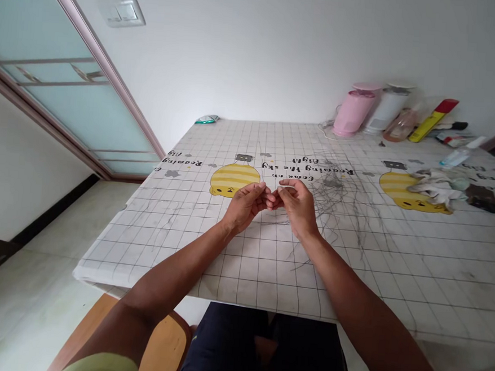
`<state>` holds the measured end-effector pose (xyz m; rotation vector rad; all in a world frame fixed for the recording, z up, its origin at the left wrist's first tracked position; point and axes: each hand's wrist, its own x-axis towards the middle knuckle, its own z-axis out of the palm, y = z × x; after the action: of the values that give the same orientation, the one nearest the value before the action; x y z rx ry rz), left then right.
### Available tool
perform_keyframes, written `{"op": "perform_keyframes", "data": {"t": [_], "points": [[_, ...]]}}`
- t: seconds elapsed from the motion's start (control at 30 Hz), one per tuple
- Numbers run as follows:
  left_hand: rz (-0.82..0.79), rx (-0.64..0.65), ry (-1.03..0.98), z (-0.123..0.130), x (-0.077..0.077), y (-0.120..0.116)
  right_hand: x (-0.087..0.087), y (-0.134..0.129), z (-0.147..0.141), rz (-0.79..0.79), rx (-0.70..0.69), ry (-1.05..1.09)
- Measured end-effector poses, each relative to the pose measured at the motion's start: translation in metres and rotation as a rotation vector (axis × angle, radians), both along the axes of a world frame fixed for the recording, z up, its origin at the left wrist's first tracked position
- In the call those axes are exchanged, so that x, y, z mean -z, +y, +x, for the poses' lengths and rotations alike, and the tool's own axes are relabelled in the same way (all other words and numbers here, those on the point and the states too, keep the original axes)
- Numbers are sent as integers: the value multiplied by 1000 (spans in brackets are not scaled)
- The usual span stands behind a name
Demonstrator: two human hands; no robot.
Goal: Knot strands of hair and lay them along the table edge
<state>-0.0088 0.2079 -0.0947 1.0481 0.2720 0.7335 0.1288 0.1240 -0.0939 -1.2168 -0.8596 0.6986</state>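
My left hand (250, 204) and my right hand (295, 207) meet above the table, fingertips nearly touching. The thumb and fingers of my left hand are pinched together. On my right hand the thumb and index finger are bent toward each other in a loose pinch. Whatever lies between the fingertips is too fine to make out. A loose tangle of thin dark strands (335, 194), like hair or fine thread, spreads over the tablecloth (233, 269) beside and beyond my right hand. Fewer strands (169, 219) lie scattered to the left of my left hand.
Along the wall stand a pink cylinder (354, 114), a white cylinder (387, 110), a bottle (400, 125) and a yellow-red can (433, 120). Crumpled cloth (436, 186) and a clear bottle (462, 152) lie at right. A green packet (207, 119) rests at the far left corner.
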Motion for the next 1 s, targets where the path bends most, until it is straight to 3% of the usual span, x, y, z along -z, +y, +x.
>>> {"op": "perform_keyframes", "data": {"t": [0.13,0.27,0.47,0.57,0.73,1.0], "points": [[19,-46,18,0,0,-1,-1,-2,-2,9,32,-93],[27,-170,139,2,8,-2,1,-4,-4,-45,128,-315],[316,-382,326,6,19,-8,11,-2,-4,-130,153,-398],[360,-370,410,3,16,-11,13,-1,-3,-149,141,-441],[393,-305,584,-1,4,-17,15,-1,2,-147,156,-691],[346,-270,614,-1,4,-17,25,3,12,-86,152,-889]]}}
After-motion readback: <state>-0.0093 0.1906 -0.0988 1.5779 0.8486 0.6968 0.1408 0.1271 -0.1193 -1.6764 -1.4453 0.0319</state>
